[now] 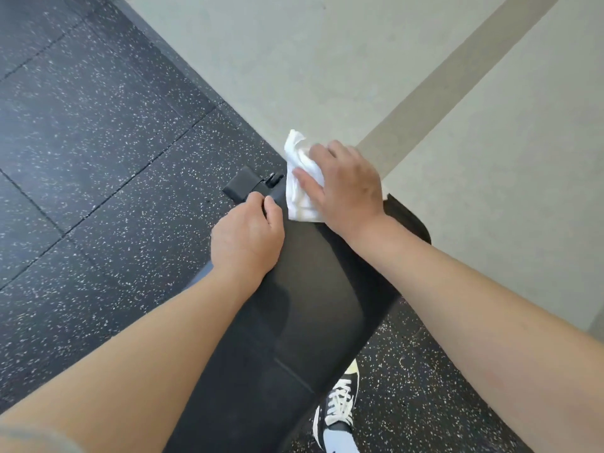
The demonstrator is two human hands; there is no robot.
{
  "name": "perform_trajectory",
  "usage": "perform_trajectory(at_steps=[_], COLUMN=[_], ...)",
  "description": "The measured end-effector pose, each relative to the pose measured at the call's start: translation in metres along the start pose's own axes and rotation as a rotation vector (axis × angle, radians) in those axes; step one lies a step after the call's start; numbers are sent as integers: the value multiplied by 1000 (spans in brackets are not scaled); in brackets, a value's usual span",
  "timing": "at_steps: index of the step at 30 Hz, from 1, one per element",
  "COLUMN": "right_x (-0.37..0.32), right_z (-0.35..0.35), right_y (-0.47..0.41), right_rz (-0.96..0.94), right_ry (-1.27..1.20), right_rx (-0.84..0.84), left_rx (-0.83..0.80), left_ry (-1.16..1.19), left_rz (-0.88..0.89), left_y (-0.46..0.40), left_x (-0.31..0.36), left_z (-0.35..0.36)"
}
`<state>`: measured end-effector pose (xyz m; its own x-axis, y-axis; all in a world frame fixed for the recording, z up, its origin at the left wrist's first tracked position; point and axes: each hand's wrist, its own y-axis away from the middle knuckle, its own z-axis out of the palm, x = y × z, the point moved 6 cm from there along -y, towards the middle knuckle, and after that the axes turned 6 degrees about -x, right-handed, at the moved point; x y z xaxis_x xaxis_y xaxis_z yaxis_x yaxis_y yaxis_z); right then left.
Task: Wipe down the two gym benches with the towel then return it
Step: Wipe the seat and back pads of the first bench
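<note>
A black padded gym bench (304, 308) runs from the bottom middle up to the centre of the head view. My right hand (346, 188) presses a crumpled white towel (302, 188) flat on the far end of the pad, fingers spread over it. My left hand (248, 237) rests on the bench's left edge near that same end, fingers curled over the rim. Only one bench is in view.
The bench's black foot (243, 186) sticks out on the speckled black rubber floor (98, 142) at left. A pale smooth floor (327, 60) with a tan stripe (457, 76) lies beyond. My shoe (340, 410) stands to the right under the bench.
</note>
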<state>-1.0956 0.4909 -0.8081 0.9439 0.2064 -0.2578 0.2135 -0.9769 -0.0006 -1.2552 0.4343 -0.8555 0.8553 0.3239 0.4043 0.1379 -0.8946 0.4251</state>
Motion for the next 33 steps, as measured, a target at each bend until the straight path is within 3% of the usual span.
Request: perform_trajectory(at_steps=[6, 11, 14, 17, 20, 22, 25, 27, 29, 33], right_x=[-85, -153, -189, -191, -136, -76, -3, -2, -37, -154], right_z=[41, 48, 51, 50, 38, 23, 0, 4, 14, 42], right_y=[-29, 36, 89, 138, 155, 135, 91, 84, 88, 117], right_rz=[-73, -223, -312, -517, -688, -570, -93, 116, 170, -70], right_ry=[162, 89, 9, -41, 48, 132, 151, 147, 121, 75], right_rx=[-155, -192, -103, -38, -31, 21, 93, 94, 99, 43], left_rx=[-187, -170, -118, -81, -27, -12, -15, -31, -53, -113], left_ry=[219, 70, 18, -4, -57, -72, -87, -88, -77, -19], left_rz=[-5, -10, -47, -66, -68, -69, -74, -76, -78, -55], left_y=[11, 93, 129, 141, 140, 139, 140, 141, 141, 137], left_x=[-39, -129, -175, -190, -186, -185, -186, -186, -184, -185], left_z=[-11, -27, -31, -29, -29, -28, -28, -29, -29, -29])
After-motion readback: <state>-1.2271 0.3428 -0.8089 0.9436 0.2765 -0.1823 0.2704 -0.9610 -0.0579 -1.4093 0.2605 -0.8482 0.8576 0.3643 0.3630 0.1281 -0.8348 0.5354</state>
